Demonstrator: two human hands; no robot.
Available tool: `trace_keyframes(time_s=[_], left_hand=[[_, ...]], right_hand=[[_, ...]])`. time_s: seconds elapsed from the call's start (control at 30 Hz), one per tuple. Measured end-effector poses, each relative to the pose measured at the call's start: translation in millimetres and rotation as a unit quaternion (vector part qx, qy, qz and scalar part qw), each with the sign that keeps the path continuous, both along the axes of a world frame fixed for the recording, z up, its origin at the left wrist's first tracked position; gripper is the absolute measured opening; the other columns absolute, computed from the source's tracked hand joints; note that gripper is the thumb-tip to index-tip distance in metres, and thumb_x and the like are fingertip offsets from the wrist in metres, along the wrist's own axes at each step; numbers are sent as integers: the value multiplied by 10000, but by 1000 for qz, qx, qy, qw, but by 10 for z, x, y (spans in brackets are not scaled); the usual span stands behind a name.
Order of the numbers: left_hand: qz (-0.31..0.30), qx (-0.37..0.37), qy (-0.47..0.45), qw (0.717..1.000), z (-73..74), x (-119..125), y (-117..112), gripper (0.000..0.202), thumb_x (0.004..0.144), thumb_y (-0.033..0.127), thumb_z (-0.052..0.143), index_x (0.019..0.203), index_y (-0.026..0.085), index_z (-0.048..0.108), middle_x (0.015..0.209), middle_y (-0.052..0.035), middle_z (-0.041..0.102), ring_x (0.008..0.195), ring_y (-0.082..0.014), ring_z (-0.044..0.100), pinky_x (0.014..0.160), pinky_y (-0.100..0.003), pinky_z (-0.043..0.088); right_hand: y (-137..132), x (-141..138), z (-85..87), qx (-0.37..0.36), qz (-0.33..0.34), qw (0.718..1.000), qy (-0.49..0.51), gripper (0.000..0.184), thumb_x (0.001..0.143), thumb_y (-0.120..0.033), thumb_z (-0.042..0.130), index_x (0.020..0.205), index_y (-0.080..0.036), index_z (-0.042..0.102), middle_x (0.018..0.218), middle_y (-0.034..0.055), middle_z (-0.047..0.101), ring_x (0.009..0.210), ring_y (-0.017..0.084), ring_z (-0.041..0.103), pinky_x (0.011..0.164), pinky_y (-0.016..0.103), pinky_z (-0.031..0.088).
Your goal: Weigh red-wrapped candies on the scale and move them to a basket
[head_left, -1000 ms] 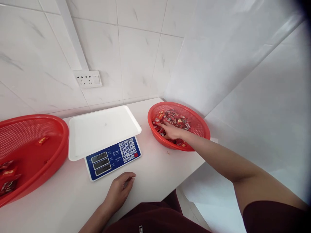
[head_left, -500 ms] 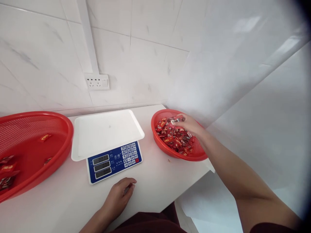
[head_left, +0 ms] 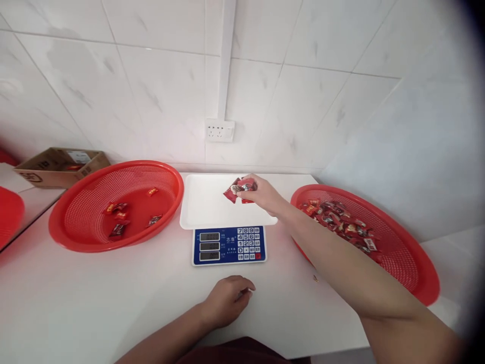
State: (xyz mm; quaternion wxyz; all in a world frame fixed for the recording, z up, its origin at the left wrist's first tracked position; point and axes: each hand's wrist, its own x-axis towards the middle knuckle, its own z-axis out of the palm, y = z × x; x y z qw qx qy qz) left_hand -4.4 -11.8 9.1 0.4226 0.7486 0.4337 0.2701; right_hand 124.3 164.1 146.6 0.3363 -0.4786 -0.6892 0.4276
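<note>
My right hand is closed on several wrapped candies in red and brown wrappers, held above the white pan of a digital scale. Below the pan is the scale's blue panel, with number keys and three small displays. My left hand rests on the table in front of the scale, loosely curled, with a gap between finger and thumb and nothing in it. On the right, partly behind my forearm, a red basket holds a heap of wrapped candies.
Left of the scale stands another red basket with several candies in it. Behind it is an open cardboard box. A red rim shows at the far left. A wall socket sits above the scale. A tiny scrap lies near the right basket.
My right hand has left the right basket and moved left over the scale pan with candies in it. The view has turned left, showing more of the left basket and the box. My left hand stays on the table.
</note>
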Motion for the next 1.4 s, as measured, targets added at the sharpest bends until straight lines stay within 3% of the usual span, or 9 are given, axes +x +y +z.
trace_keyframes(time_s=[0.33, 0.47, 0.57, 0.7, 0.77, 0.9, 1.03, 1.27, 1.4], left_hand=[[-4, -6, 4, 1000, 6, 11, -22, 286, 797, 197, 462, 960, 315, 665, 904, -107, 697, 830, -240, 656, 755, -367, 545], [-12, 87, 4, 996, 192, -73, -61, 291, 847, 195, 427, 1018, 301, 636, 897, -96, 699, 840, -207, 649, 754, -336, 535], [119, 228, 3, 966, 445, -387, 12, 275, 896, 197, 391, 1065, 272, 594, 969, -80, 683, 936, -185, 621, 840, -330, 504], [400, 328, 175, 838, 656, -1115, 248, 336, 903, 301, 433, 1199, 166, 518, 1213, -147, 575, 1207, -282, 459, 1041, -495, 312], [426, 311, 287, 800, 660, -1462, 325, 371, 904, 348, 413, 1208, 168, 528, 1236, -138, 564, 1202, -312, 457, 1032, -528, 283], [385, 267, 379, 798, 621, -1887, 274, 361, 925, 340, 349, 1117, 184, 611, 945, -96, 694, 882, -261, 619, 851, -411, 420], [384, 254, 392, 797, 664, -2066, 104, 355, 913, 357, 352, 1075, 199, 625, 978, -93, 695, 886, -265, 621, 821, -398, 429], [459, 300, 344, 762, 818, -1869, -17, 376, 890, 427, 393, 1081, 174, 595, 986, -117, 661, 939, -291, 591, 881, -474, 440], [417, 319, 185, 831, 826, -1291, -4, 225, 882, 346, 471, 982, 203, 614, 964, -57, 659, 947, -208, 602, 888, -362, 471]], right_hand=[[95, 29, -171, -87, -60, 994, -36, 329, 676, -387, 711, 894, -212, 537, 779, 4, 564, 653, 131, 599, 483, 202, 429], [62, 109, -181, -99, -60, 993, -33, 368, 677, -446, 703, 922, -215, 555, 808, 14, 561, 682, 138, 600, 489, 204, 445], [40, 182, -197, -99, -57, 993, -41, 391, 677, -467, 700, 941, -213, 564, 848, 29, 574, 709, 153, 611, 494, 212, 460], [21, 293, -193, -93, -46, 992, -73, 396, 683, -470, 697, 959, -215, 572, 831, 32, 593, 694, 154, 607, 495, 221, 468], [10, 321, -175, -95, -44, 991, -82, 376, 697, -475, 683, 941, -212, 572, 819, 34, 596, 684, 151, 600, 490, 221, 467], [-8, 289, -149, -97, -38, 991, -82, 339, 719, -467, 667, 905, -204, 560, 804, 40, 588, 686, 149, 591, 472, 208, 455], [4, 199, -147, -90, -14, 993, -71, 322, 734, -453, 656, 905, -208, 538, 805, 37, 586, 690, 152, 595, 462, 208, 445], [3, 101, -58, -82, 7, 995, -49, 235, 811, -408, 591, 894, -219, 479, 839, 39, 593, 690, 141, 599, 471, 202, 459], [4, 74, -12, -100, -13, 995, -19, 212, 852, -420, 527, 875, -220, 459, 927, 50, 575, 715, 135, 591, 469, 196, 461]])
